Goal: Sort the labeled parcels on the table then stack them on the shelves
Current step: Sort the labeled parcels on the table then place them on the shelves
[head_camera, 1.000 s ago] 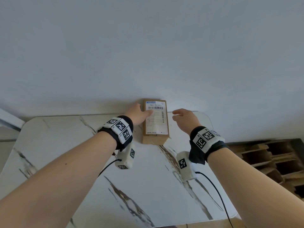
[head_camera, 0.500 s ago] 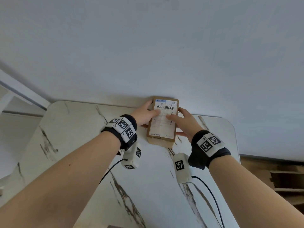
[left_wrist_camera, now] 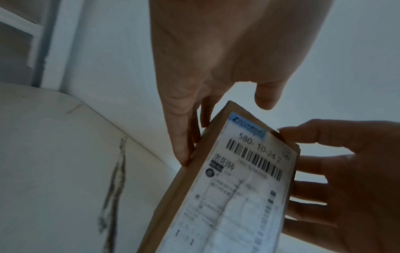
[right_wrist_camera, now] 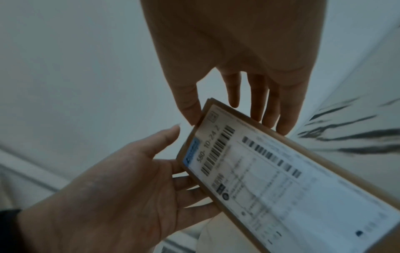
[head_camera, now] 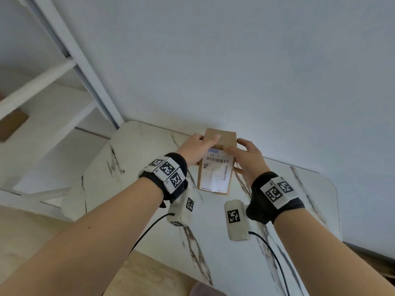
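A flat brown cardboard parcel (head_camera: pixel 215 174) with a white barcode label reading 580-10-24 2 is raised off the white marble table (head_camera: pixel 132 167), close to the wall, label toward me. My left hand (head_camera: pixel 203 142) grips its upper left edge, thumb across the front. On the upper right edge my right hand (head_camera: pixel 237 148) holds it, thumb on the label and fingers behind. In the left wrist view the parcel (left_wrist_camera: pixel 227 196) is tilted with fingers (left_wrist_camera: pixel 186 145) along its side. The right wrist view shows the parcel (right_wrist_camera: pixel 281 179) pinched between thumb and fingers (right_wrist_camera: pixel 279 116).
A white shelf frame (head_camera: pixel 64 50) stands to the left of the table, with a brown object (head_camera: pixel 10 124) on one level. A plain wall runs behind the table. Wood floor (head_camera: pixel 149 278) shows past the table's near edge.
The parcel lay flat by the wall under my left hand. My right hand reached it, and both hands have lifted and tilted it up. The view has swung left toward the shelf.
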A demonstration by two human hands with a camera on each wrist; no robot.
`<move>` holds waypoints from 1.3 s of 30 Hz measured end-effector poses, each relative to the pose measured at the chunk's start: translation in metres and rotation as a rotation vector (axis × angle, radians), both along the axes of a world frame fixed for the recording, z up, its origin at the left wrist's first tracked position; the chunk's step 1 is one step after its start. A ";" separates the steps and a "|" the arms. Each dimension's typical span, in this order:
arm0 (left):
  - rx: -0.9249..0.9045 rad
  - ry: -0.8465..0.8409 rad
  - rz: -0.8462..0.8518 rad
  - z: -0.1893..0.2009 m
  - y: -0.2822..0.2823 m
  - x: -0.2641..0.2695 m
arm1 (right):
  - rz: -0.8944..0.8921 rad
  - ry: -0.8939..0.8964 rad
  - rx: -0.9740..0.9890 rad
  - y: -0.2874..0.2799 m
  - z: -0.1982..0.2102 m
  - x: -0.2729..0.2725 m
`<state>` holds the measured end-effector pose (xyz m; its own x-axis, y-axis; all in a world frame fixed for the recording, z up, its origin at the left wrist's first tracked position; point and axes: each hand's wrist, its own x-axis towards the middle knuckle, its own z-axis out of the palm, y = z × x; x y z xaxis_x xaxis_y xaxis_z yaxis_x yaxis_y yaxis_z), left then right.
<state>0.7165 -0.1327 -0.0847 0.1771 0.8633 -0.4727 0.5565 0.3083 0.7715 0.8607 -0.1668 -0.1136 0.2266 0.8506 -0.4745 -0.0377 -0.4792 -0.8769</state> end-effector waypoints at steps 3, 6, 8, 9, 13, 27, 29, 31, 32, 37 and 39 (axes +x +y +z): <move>0.053 -0.025 0.073 0.010 -0.026 -0.041 | 0.073 -0.045 0.042 -0.016 0.011 -0.040; 0.091 -0.053 0.149 0.019 -0.057 -0.086 | 0.130 -0.074 0.083 -0.039 0.025 -0.084; 0.105 -0.063 0.198 0.024 -0.082 -0.120 | 0.173 -0.095 0.104 -0.059 0.033 -0.117; 0.107 -0.067 0.227 0.027 -0.097 -0.138 | 0.199 -0.107 0.111 -0.069 0.036 -0.135; 0.148 -0.070 0.325 0.039 -0.154 -0.210 | 0.311 -0.157 0.160 -0.112 0.051 -0.210; 0.252 -0.042 0.690 0.081 -0.296 -0.444 | 0.626 -0.080 0.292 -0.212 0.089 -0.465; 0.270 -0.054 0.722 0.089 -0.298 -0.468 | 0.621 -0.079 0.315 -0.209 0.097 -0.492; 0.280 -0.082 0.744 0.097 -0.295 -0.490 | 0.593 -0.100 0.361 -0.204 0.103 -0.518; 0.290 -0.082 0.750 0.101 -0.291 -0.500 | 0.581 -0.115 0.386 -0.201 0.107 -0.531; 0.322 -0.061 0.730 0.112 -0.260 -0.551 | 0.534 -0.144 0.442 -0.167 0.116 -0.593; 0.315 -0.069 0.708 0.115 -0.238 -0.570 | 0.493 -0.164 0.452 -0.148 0.116 -0.613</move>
